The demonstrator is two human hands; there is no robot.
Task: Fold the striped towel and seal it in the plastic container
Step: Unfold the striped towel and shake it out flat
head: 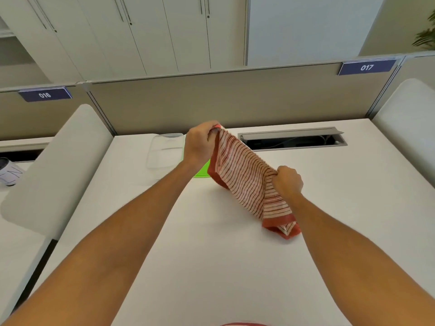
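A red-and-white striped towel (244, 177) with red borders hangs stretched in the air between my two hands, above the white desk (211, 255). My left hand (200, 147) grips its upper corner, raised higher and farther back. My right hand (288, 181) grips the opposite edge lower down, and the towel's loose end drapes below it onto the desk. A clear plastic container (164, 151) stands at the back left of the desk. A green lid (202, 171) lies beside it, mostly hidden behind my left wrist and the towel.
A grey cable tray opening (292, 138) is set into the desk at the back right. A beige partition (211, 97) closes the far side, with white side panels (58, 165) left and right. A white shoe (9, 172) lies on the neighbouring desk.
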